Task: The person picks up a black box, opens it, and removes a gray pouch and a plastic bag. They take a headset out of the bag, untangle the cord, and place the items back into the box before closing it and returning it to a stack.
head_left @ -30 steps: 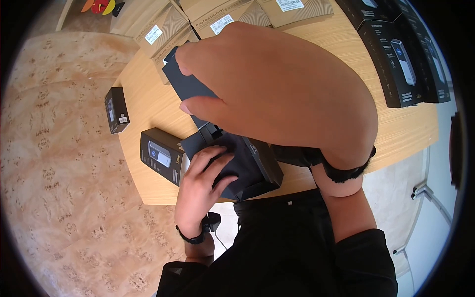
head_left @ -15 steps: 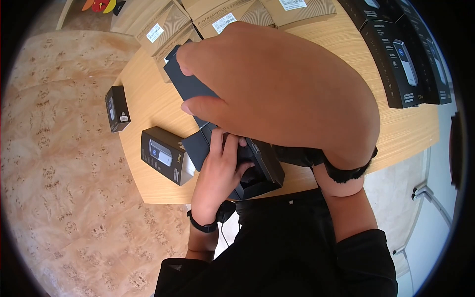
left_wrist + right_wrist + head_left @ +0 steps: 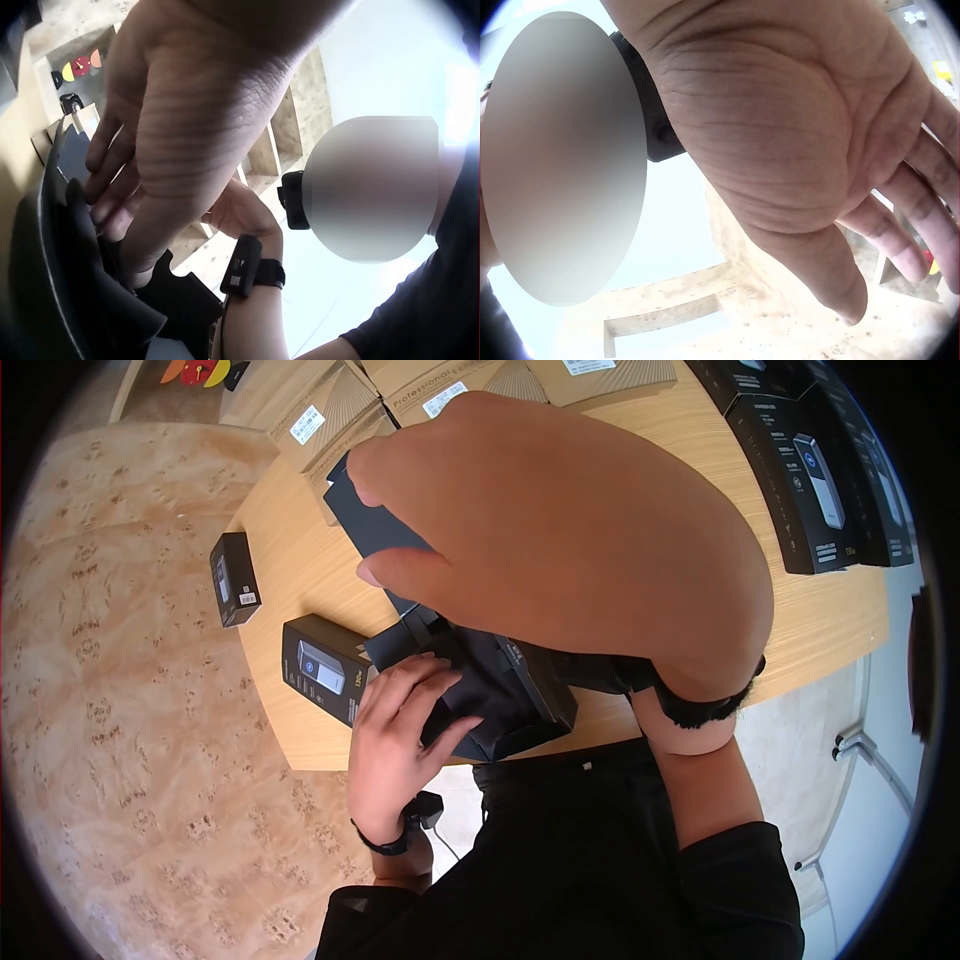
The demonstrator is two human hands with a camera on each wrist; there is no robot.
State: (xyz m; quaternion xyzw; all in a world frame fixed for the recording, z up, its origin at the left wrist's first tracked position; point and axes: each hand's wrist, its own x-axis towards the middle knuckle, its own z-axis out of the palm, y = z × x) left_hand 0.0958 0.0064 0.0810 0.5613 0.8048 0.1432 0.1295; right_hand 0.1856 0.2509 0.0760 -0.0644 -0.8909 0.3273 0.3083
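In the head view, my left hand (image 3: 395, 725) lies over the near left side of an opened black box (image 3: 550, 705). Its fingers and thumb are spread apart, touching a dark, soft-looking piece (image 3: 490, 670) at the box opening. The left wrist view shows the fingers reaching down past a dark edge (image 3: 82, 255). My right hand (image 3: 570, 525) is held up close to the head camera, thumb apart from the fingers, with nothing in it. It hides part of the box and of a long dark flap (image 3: 375, 525) stretching up from it.
A black printed carton (image 3: 325, 668) stands left of the box, and a smaller black one (image 3: 235, 580) is by the table's left edge. Brown cardboard boxes (image 3: 335, 420) line the back. More black cartons (image 3: 795, 490) stand at the right on the wooden table (image 3: 660, 455).
My left hand moved right and into the box half a second ago, then drew back left to lie over the dark piece. The right hand stays nearly still.
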